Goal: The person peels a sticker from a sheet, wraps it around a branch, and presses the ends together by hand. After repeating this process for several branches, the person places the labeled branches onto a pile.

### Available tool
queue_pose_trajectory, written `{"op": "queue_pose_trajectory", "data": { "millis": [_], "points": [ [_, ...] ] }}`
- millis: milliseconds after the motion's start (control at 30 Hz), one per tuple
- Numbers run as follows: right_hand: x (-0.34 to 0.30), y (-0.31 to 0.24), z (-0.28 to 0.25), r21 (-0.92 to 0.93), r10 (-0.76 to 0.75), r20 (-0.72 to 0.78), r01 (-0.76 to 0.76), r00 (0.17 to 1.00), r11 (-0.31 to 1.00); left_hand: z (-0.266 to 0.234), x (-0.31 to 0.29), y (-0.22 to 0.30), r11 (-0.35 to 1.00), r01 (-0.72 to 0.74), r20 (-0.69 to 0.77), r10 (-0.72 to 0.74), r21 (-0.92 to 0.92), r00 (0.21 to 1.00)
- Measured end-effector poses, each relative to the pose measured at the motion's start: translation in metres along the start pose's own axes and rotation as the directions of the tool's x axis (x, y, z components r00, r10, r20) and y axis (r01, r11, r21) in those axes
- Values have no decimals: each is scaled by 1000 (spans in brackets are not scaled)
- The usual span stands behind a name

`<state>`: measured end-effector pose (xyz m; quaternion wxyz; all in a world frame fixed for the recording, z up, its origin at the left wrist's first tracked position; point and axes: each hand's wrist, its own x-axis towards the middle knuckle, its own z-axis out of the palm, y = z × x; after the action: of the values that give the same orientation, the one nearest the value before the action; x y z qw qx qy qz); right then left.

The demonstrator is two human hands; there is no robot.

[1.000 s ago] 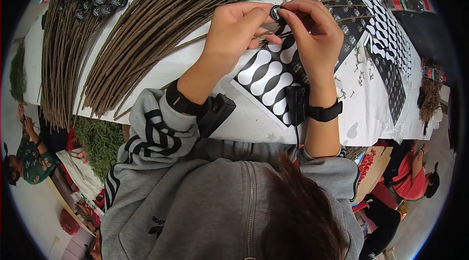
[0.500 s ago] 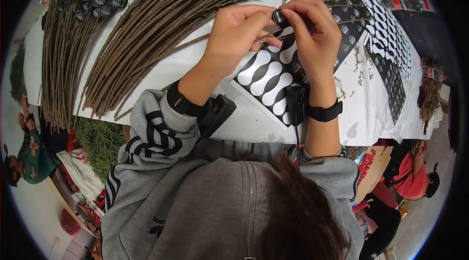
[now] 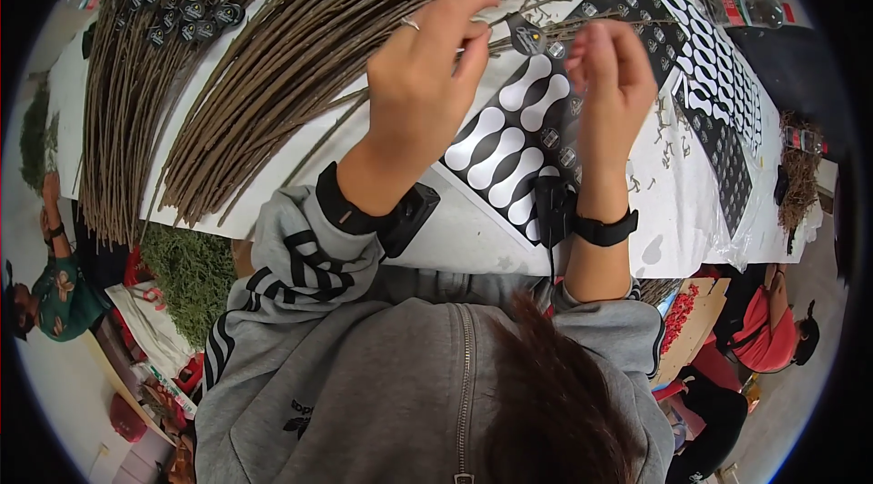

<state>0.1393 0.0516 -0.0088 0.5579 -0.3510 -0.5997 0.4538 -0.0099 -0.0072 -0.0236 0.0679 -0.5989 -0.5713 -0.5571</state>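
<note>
A round black sticker tag (image 3: 526,36) is folded around a thin brown branch (image 3: 341,125) between my hands. My left hand (image 3: 427,75), with a ring on one finger, is over this branch, thumb and forefinger apart, just left of the tag. It does not touch the tag. My right hand (image 3: 614,84) is raised right of the tag, its fingers loosely bent and slightly blurred, with nothing visible in them. Below them lies a black sticker sheet (image 3: 473,184) with white dumbbell-shaped gaps and small printed round stickers.
Long brown branches (image 3: 245,111) are piled across the table's left side; a bundle at far left carries several black tags (image 3: 193,20). More sticker sheets (image 3: 718,57) and twig scraps (image 3: 668,134) lie at right. Greenery (image 3: 186,275) and other people (image 3: 768,325) are beyond the table.
Both hands have let go of the tag, which shows its printed face. My left hand has shifted left, my right hand to the right and slightly down.
</note>
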Motion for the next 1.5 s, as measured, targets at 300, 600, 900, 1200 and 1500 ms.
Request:
{"op": "queue_pose_trajectory", "data": {
  "millis": [300, 600, 900, 1200, 1500],
  "points": [
    [-12, -5, 17, -58, 364, 217, -361, 906, 931, 0, -5, 6, 994, -82, -32, 84, 78, 996],
    [-17, -7, 18, 68, 346, 189, -364, 919, 929, 0, -5, 7, 982, -179, -79, 183, 51, 980],
    [-17, -9, 20, 72, 294, 162, -309, 942, 948, 3, -3, 8, 970, -244, -67, 244, 20, 967],
    [-18, 0, 16, -73, 195, 129, -187, 972, 980, -2, -1, 15, 973, -228, -29, 228, -21, 973],
    [-20, -23, 16, 120, 183, 290, -226, 939, 967, -73, 34, 25, 970, -223, -12, 225, 95, 974]
  ]
}}
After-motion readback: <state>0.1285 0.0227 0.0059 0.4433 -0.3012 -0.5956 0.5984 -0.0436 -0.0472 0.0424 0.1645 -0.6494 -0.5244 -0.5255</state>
